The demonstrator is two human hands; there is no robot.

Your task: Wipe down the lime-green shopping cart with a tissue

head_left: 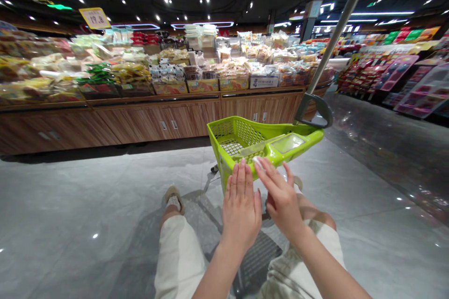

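Fingers flat, grips apart, left hand point(242, 203) and right hand point(280, 194) hover at near rim of green shopping basket point(220, 148); price sign point(94, 17) reads "19.8".

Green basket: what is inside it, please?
Inside the green basket its mesh floor shows, with what looks like a clear flat pack near the front rim. The left hand and right hand cover the nearest part.

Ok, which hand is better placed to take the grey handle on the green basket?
Right, probably. The right hand hovers at the near rim of the green basket, on the side where the grey handle rises; the left hand lies further from it. Both look open.
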